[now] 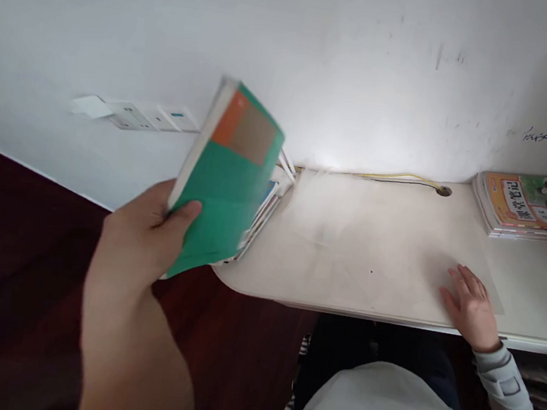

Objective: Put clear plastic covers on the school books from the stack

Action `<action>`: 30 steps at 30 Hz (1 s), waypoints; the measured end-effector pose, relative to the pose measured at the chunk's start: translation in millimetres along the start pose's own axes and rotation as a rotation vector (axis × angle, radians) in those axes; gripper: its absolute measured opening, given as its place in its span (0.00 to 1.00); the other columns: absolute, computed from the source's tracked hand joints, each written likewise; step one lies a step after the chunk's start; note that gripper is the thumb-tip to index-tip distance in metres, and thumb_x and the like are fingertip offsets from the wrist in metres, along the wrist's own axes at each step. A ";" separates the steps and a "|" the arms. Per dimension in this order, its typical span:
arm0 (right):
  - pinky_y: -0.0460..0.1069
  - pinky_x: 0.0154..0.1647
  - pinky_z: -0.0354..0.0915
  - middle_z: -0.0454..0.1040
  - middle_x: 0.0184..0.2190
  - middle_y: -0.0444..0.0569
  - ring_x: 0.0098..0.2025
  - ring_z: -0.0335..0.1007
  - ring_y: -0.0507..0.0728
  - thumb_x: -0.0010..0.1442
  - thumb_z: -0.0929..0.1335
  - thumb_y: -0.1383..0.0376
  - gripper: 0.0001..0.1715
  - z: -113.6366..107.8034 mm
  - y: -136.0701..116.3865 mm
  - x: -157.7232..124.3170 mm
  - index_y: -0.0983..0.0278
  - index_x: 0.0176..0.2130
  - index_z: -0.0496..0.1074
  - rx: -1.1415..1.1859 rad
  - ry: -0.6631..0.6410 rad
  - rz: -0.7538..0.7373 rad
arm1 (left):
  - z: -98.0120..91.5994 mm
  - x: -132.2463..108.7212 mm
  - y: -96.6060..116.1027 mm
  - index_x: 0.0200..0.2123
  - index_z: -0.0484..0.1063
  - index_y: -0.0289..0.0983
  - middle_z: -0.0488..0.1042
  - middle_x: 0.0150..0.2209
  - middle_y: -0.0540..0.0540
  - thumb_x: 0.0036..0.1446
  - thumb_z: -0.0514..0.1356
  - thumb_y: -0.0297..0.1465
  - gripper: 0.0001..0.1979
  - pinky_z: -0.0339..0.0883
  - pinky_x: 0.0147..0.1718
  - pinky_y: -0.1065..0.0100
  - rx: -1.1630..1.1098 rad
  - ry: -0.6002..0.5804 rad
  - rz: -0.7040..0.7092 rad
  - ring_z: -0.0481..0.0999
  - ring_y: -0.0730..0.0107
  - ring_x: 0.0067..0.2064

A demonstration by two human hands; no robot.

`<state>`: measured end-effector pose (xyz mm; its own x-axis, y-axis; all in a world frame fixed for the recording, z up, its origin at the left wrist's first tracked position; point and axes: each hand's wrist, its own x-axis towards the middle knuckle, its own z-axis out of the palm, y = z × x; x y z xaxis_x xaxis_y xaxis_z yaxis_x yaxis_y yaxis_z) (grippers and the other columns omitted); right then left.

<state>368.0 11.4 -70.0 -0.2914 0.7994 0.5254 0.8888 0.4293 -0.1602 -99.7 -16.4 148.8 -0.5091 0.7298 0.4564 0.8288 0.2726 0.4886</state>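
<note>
My left hand (151, 236) grips a green book (224, 198) by its lower left edge, thumb across the cover. The book is raised and tilted over the left end of the white desk (374, 245), with an orange and brown block near its top. Behind it, partly hidden, several books (265, 214) stand or lean in a white holder (286, 163). My right hand (471, 308) lies on the desk near the front edge, palm down, fingers extended and holding nothing. A grey wrist wrap (505, 380) circles that wrist.
A stack of books (530, 205) with an orange illustrated cover lies at the desk's back right. Yellow and black cables (403, 177) run along the wall to a round desk hole (443, 191). Sockets (131, 116) sit on the left wall; the dark floor (233, 354) shows below.
</note>
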 end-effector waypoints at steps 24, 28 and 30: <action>0.60 0.57 0.59 0.70 0.51 0.60 0.55 0.64 0.63 0.63 0.62 0.61 0.19 -7.5 -10.8 5.4 0.68 0.50 0.69 -0.079 -0.074 0.045 | 194.1 -97.7 1.7 0.58 0.61 0.36 0.68 0.55 0.38 0.55 0.54 0.36 0.27 0.61 0.55 0.53 -0.486 -0.591 0.005 0.68 0.57 0.56; 0.61 0.57 0.58 0.67 0.54 0.62 0.58 0.61 0.63 0.63 0.61 0.62 0.19 -9.4 -37.2 11.7 0.69 0.51 0.68 -0.083 -0.092 -0.007 | 188.5 -108.2 4.3 0.53 0.66 0.27 0.59 0.60 0.28 0.58 0.51 0.34 0.23 0.55 0.58 0.47 -0.036 -0.372 0.246 0.57 0.47 0.62; 0.60 0.59 0.57 0.66 0.56 0.62 0.60 0.59 0.62 0.64 0.60 0.61 0.21 -7.4 -57.7 15.7 0.69 0.52 0.67 -0.022 -0.116 -0.084 | 185.3 -114.2 7.3 0.50 0.68 0.27 0.57 0.61 0.27 0.60 0.50 0.35 0.21 0.53 0.58 0.44 0.117 -0.354 0.301 0.53 0.43 0.64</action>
<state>314.8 -4.0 -46.3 -0.4029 0.8047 0.4360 0.8666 0.4886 -0.1010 7.5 18.4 -37.6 -0.1490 0.9503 0.2734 0.9583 0.0706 0.2770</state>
